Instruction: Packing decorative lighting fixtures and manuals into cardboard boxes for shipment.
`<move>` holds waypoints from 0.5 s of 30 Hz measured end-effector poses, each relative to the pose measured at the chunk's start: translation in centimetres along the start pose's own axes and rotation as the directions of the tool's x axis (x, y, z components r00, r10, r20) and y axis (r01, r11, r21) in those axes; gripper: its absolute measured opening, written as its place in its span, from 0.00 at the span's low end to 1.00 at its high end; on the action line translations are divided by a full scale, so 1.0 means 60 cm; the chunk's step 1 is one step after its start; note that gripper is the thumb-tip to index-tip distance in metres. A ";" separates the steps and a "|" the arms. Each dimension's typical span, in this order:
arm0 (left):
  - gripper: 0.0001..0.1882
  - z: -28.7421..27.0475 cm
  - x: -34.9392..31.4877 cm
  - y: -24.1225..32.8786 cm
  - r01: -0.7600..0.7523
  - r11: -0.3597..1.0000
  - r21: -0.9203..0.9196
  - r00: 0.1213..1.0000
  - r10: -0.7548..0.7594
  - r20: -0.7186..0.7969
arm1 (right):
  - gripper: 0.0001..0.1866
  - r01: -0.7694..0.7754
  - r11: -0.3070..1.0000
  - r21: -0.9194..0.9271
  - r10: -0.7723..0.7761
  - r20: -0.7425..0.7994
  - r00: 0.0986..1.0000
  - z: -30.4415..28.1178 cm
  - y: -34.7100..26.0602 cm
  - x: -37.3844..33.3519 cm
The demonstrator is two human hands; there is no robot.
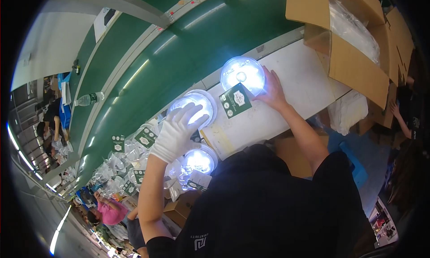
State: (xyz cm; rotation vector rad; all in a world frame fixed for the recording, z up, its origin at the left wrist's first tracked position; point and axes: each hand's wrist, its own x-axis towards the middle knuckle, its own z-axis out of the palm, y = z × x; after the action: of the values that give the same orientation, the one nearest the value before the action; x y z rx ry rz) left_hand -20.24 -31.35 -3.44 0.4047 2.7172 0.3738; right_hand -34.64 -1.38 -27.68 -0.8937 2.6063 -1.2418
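Note:
My right hand (pixel 272 93) is bare and grips the right edge of a round, clear lamp (pixel 243 75) that glows bluish white. A green card tag (pixel 235 101) hangs at this lamp's lower side, over the white worktop. My left hand (pixel 172 135) wears a white glove; its fingers are stretched out and apart in front of a second lit round lamp (pixel 204 106). Whether the glove touches that lamp I cannot tell. Just below the glove shines a third lit lamp (pixel 199 161), with a card (pixel 199 181) beside it.
A green conveyor belt (pixel 188 47) runs along the far side. Many clear lamps with green tags (pixel 127 157) pile up at the left. An open cardboard box (pixel 358 65) lined with plastic stands right of the white worktop (pixel 298 72). Other people sit farther left, one in pink (pixel 111 212).

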 end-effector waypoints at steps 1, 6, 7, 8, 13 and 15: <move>0.42 -0.007 -0.003 0.005 -0.012 0.996 0.093 0.998 0.005 0.068 | 0.69 0.007 1.000 -0.003 -0.007 -0.002 1.000 0.003 0.003 -0.001; 0.38 0.020 -0.029 -0.007 -0.073 0.867 0.493 0.979 -0.031 0.199 | 0.70 0.039 0.998 -0.046 -0.035 0.075 0.997 0.000 0.004 0.000; 0.38 0.021 -0.028 -0.006 -0.122 0.835 0.537 0.973 -0.007 0.232 | 0.70 0.029 0.998 -0.050 -0.025 0.079 0.997 0.002 0.004 0.001; 0.38 0.020 -0.028 -0.004 -0.172 0.798 0.577 0.963 0.013 0.270 | 0.70 0.016 0.999 -0.051 -0.011 0.084 0.996 0.004 0.004 0.000; 0.32 0.028 -0.024 -0.036 -0.242 0.764 0.599 0.969 0.161 0.186 | 0.69 -0.008 0.998 -0.070 0.013 0.077 0.997 0.009 0.006 0.005; 0.33 0.008 -0.022 -0.037 -0.268 0.790 0.551 0.961 0.180 0.209 | 0.69 -0.024 0.997 -0.069 0.029 0.084 0.996 0.004 0.004 0.006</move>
State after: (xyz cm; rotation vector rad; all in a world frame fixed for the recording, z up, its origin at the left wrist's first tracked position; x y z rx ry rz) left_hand -19.37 -33.74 -4.14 0.8874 2.5889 -0.4345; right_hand -34.95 -1.59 -27.94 -0.8992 2.5990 -1.0905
